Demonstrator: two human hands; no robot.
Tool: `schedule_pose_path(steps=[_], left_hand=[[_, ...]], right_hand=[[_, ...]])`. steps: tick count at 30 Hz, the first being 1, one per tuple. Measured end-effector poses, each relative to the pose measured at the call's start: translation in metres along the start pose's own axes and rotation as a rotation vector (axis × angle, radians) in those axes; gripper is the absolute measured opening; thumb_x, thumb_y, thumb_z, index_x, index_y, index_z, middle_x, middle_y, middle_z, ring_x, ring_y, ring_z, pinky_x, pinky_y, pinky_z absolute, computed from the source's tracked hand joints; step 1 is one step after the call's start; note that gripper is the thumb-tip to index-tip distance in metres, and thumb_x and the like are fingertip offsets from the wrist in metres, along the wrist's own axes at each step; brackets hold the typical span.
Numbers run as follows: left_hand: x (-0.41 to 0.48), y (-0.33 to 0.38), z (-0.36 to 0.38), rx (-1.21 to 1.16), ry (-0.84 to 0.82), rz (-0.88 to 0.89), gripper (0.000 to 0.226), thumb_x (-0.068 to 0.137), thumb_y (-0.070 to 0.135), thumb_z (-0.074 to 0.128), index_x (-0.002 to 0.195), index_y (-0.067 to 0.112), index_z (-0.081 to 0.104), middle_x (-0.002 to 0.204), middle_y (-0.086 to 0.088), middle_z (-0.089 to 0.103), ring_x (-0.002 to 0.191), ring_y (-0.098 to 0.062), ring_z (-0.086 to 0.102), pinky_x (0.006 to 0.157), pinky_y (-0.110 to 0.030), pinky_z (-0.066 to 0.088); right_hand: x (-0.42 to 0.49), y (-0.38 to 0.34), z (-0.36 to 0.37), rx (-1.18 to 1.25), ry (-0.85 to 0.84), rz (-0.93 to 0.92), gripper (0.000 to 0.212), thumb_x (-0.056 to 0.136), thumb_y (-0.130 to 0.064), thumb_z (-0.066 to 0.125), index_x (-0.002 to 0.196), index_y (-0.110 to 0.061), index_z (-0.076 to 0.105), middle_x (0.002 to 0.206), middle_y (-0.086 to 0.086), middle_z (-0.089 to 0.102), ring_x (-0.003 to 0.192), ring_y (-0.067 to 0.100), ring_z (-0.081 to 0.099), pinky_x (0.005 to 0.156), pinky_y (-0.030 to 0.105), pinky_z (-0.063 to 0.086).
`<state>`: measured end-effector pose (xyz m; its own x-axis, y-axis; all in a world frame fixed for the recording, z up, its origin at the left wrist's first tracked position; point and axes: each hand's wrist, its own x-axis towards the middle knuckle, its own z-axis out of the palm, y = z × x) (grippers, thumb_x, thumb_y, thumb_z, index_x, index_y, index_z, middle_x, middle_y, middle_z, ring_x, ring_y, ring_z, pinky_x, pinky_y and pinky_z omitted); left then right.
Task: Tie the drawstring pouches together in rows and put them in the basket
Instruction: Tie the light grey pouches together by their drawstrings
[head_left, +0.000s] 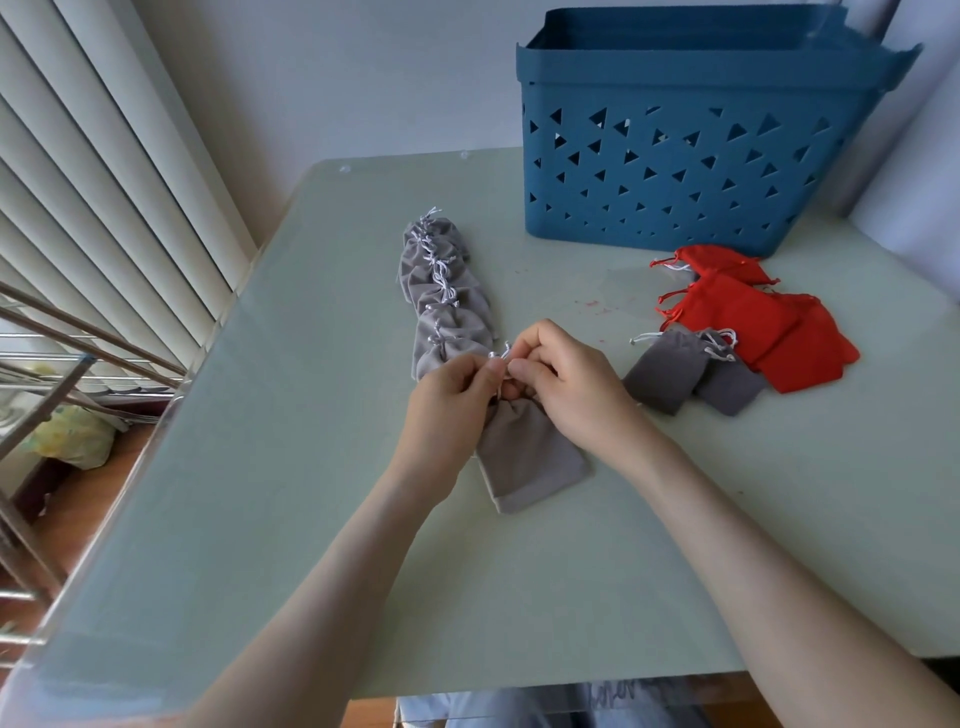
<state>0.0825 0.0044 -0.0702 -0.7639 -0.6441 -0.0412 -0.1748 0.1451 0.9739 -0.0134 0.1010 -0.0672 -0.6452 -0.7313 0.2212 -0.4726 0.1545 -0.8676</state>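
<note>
From the head view, a row of grey velvet drawstring pouches (441, 296) lies knotted together along the pale green glass counter (291, 467). At its near end both hands work: the left hand (452, 395) and right hand (566, 379), fingers curled, pinch the white drawstring cords (498, 356) of one more flat grey pouch (530, 457), which I judge is being tied on. Two loose grey pouches (680, 371) and a pile of red fabric pouches (769, 332) wait untied. The blue plastic basket with triangular cut-outs (675, 171) stands behind; its inside is hidden. Much remains.

No legible text or labels.
</note>
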Motion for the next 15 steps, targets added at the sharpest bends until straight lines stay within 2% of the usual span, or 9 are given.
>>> schedule_pose_path(steps=[3,6,9,12,13,15], left_hand=[[0.0013,0.0006,-0.0024,-0.092,-0.062,-0.069,0.031,0.096,0.028,0.054,0.081,0.002,0.066,0.065,-0.006,0.047,0.058,-0.017,0.038,0.057,-0.031,0.035],[0.0027,0.0019,-0.0059,-0.151,-0.129,-0.118,0.031,0.095,0.027,0.056,0.082,0.002,0.068,0.071,-0.009,0.053,0.065,-0.022,0.042,0.061,-0.034,0.040],[0.0016,0.0035,-0.0067,-0.201,-0.134,-0.133,0.026,0.095,0.023,0.057,0.079,0.006,0.067,0.059,0.003,0.056,0.052,-0.012,0.045,0.053,-0.026,0.041],[-0.0007,0.0035,-0.0052,-0.246,-0.109,-0.093,0.023,0.094,0.021,0.058,0.080,0.007,0.068,0.071,-0.008,0.059,0.055,-0.014,0.046,0.048,-0.023,0.034],[-0.0012,0.0035,-0.0046,-0.259,-0.093,-0.069,0.022,0.094,0.020,0.059,0.079,0.007,0.068,0.073,-0.011,0.058,0.059,-0.015,0.047,0.050,-0.024,0.035],[-0.0025,0.0036,-0.0023,-0.285,-0.056,-0.016,0.020,0.092,0.015,0.060,0.076,0.009,0.069,0.074,-0.008,0.062,0.067,-0.016,0.053,0.063,-0.027,0.043]], right_hand=[[-0.0015,-0.0009,-0.0013,-0.064,0.009,-0.102,0.013,0.092,-0.004,0.055,0.084,-0.014,0.052,0.065,-0.011,0.058,0.064,-0.001,0.054,0.065,0.011,0.039],[-0.0005,-0.0008,-0.0015,-0.147,0.020,-0.219,0.009,0.091,-0.003,0.054,0.088,-0.010,0.052,0.069,-0.011,0.051,0.068,-0.003,0.050,0.067,0.010,0.037],[0.0014,-0.0007,-0.0026,-0.069,-0.039,-0.134,0.012,0.094,-0.007,0.056,0.096,-0.016,0.049,0.071,-0.010,0.060,0.070,-0.007,0.055,0.069,0.010,0.039],[0.0027,-0.0012,-0.0034,-0.030,-0.126,-0.021,0.007,0.095,-0.013,0.055,0.096,-0.020,0.057,0.071,-0.012,0.064,0.066,-0.008,0.055,0.069,0.009,0.039],[0.0034,-0.0013,-0.0036,-0.013,-0.143,0.011,0.011,0.096,-0.014,0.054,0.090,-0.021,0.061,0.072,-0.012,0.064,0.065,-0.006,0.055,0.069,0.012,0.041],[0.0041,0.0000,-0.0046,0.005,-0.167,0.078,0.023,0.096,-0.016,0.054,0.077,-0.024,0.064,0.071,-0.008,0.064,0.064,0.001,0.054,0.072,0.023,0.044]])
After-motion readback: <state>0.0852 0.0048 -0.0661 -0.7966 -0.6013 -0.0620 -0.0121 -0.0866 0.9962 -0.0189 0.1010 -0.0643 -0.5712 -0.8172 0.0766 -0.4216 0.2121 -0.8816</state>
